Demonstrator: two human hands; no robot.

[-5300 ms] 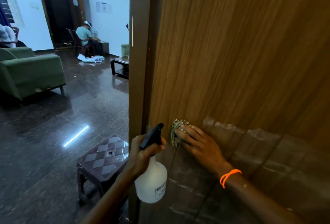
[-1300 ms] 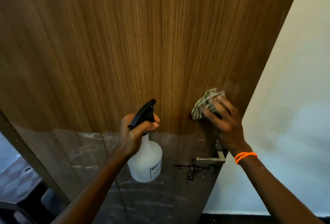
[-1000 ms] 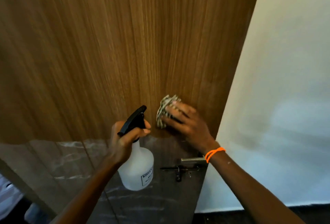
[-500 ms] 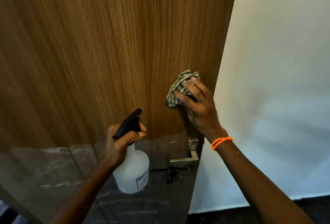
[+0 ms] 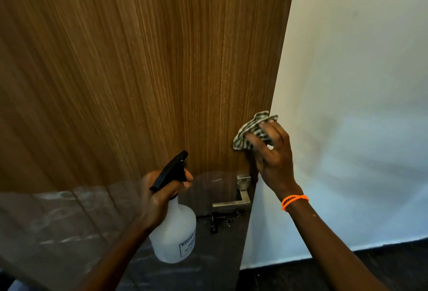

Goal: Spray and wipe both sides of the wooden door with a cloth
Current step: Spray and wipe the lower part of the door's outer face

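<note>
- The wooden door [image 5: 162,70] fills most of the view, its free edge running down beside a pale wall [image 5: 359,82]. It is a large, stiff slab that probably swings on its hinges under pressure, so wiping near that edge may push it. The upper face is grained wood and the lower panel is dark and glossy, likely slick when wet.
- The spray bottle [image 5: 176,228] hangs in front of the lower panel. It is translucent plastic, light unless full, and best held at the neck under the black trigger head.
- The left hand [image 5: 159,193] has its grip curled round that neck, with the nozzle pointing up at the door.
- The right hand [image 5: 273,154] presses the cloth against the door at its free edge, fingers bent over the bundle.
- The cloth [image 5: 250,130] is striped, soft and crumpled. It is easily bunched in the palm, and likely damp.
- A metal handle [image 5: 234,200] sits just below the right hand, with a small dark latch [image 5: 220,219] under it. Both stick out and could snag the cloth on a downward stroke.
</note>
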